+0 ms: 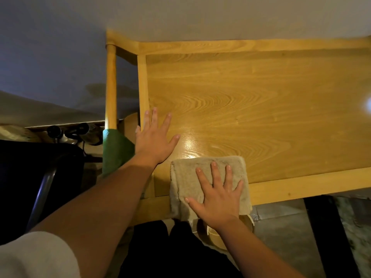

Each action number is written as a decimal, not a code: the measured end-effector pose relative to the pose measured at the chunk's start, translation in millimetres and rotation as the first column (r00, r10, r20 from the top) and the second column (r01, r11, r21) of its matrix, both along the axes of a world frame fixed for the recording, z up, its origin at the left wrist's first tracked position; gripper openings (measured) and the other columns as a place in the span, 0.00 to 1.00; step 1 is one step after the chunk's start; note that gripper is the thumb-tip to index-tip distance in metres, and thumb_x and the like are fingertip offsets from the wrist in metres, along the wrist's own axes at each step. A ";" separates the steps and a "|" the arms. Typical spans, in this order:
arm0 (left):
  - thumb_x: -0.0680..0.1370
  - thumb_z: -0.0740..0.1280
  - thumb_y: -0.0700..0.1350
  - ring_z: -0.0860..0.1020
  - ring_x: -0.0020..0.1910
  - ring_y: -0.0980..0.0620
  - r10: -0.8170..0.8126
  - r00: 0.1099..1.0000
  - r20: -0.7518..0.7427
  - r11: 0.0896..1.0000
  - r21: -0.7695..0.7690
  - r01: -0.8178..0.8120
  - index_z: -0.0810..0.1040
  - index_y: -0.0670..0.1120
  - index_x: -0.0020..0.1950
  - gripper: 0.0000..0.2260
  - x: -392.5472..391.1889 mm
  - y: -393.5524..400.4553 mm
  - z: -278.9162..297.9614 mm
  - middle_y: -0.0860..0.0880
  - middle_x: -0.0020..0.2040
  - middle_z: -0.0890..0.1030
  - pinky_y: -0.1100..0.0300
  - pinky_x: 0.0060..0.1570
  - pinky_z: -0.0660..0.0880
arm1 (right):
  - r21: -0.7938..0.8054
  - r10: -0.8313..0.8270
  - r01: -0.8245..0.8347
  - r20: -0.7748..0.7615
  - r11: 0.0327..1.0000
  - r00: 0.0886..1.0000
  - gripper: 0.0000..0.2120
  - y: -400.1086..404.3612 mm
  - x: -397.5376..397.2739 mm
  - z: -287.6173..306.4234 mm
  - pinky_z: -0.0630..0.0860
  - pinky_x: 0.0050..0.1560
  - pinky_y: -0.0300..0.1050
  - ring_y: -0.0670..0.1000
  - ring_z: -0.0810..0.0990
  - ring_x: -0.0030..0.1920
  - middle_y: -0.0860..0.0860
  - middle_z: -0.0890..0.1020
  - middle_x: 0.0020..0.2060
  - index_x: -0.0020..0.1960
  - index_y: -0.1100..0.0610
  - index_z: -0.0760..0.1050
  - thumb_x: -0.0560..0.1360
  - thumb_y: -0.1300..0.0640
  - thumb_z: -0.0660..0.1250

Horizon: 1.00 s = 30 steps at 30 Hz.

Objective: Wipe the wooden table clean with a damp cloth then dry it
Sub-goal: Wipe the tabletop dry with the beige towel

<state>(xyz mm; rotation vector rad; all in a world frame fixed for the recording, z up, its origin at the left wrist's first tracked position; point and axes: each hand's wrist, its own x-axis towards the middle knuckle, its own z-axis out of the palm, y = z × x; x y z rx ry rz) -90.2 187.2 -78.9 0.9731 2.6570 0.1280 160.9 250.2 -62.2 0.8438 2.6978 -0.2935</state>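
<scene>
the right hand (217,194) presses flat, fingers spread, on a beige cloth (186,183) lying over the near edge of the wooden table (251,101). the left hand (154,137) rests open, palm down, on the tabletop's left side, beside a green cloth (115,151).

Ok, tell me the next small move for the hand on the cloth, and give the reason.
Probably slide the right hand forward and to the right, pushing the beige cloth across the wooden table. The cloth sits at the near left corner, partly hanging over the near edge, and most of the tabletop lies beyond it. The left hand rests flat on the table, bracing it.
</scene>
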 end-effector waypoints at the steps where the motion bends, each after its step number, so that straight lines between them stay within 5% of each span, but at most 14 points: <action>1: 0.78 0.45 0.71 0.40 0.81 0.43 0.000 1.000 -0.009 1.000 0.006 0.000 0.42 0.59 0.81 0.35 1.0 0.1 -0.5 0.45 0.82 0.40 0.35 0.73 0.55 | -0.004 -0.012 0.012 0.013 1.000 1.000 0.41 2.0 0.0 -0.1 0.52 0.65 0.81 0.66 0.48 0.78 0.51 0.52 0.80 0.79 0.38 0.53 0.71 0.20 0.47; 12: 0.76 0.41 0.71 0.38 0.80 0.43 0.008 1.000 -0.011 0.998 -0.065 -0.009 0.37 0.60 0.80 0.35 -1.9 3.4 -3.3 0.46 0.82 0.36 0.36 0.73 0.56 | -0.017 -0.020 0.021 0.012 1.000 1.000 0.41 47.3 -54.7 -11.3 0.37 0.67 0.77 0.62 0.34 0.78 0.47 0.39 0.80 0.75 0.31 0.35 0.68 0.17 0.40; 18: 0.78 0.48 0.63 0.48 0.80 0.39 0.003 1.000 -0.014 1.000 0.011 -0.003 0.51 0.58 0.81 0.31 -2.5 2.1 -0.5 0.43 0.83 0.48 0.34 0.67 0.65 | -0.027 -0.071 0.070 -0.044 0.997 0.996 0.43 104.3 -142.4 -13.7 0.35 0.66 0.76 0.61 0.34 0.78 0.47 0.42 0.81 0.77 0.33 0.40 0.67 0.17 0.40; 27: 0.79 0.50 0.67 0.48 0.80 0.38 0.005 1.000 0.007 0.999 0.046 -0.005 0.52 0.56 0.81 0.32 -5.3 1.6 -4.1 0.42 0.82 0.48 0.31 0.68 0.60 | 0.022 0.020 -0.018 -0.088 1.000 0.996 0.43 169.1 -254.1 -19.0 0.39 0.67 0.79 0.63 0.38 0.79 0.48 0.44 0.81 0.78 0.34 0.42 0.68 0.18 0.39; 30: 0.78 0.49 0.68 0.41 0.80 0.40 0.019 1.000 0.024 1.000 0.013 -0.019 0.45 0.58 0.81 0.34 -4.8 2.7 -4.1 0.44 0.82 0.41 0.34 0.70 0.57 | 0.023 0.026 -0.023 -0.113 0.999 0.993 0.43 187.6 -290.8 -19.3 0.41 0.68 0.79 0.63 0.39 0.79 0.48 0.45 0.81 0.78 0.35 0.43 0.68 0.18 0.39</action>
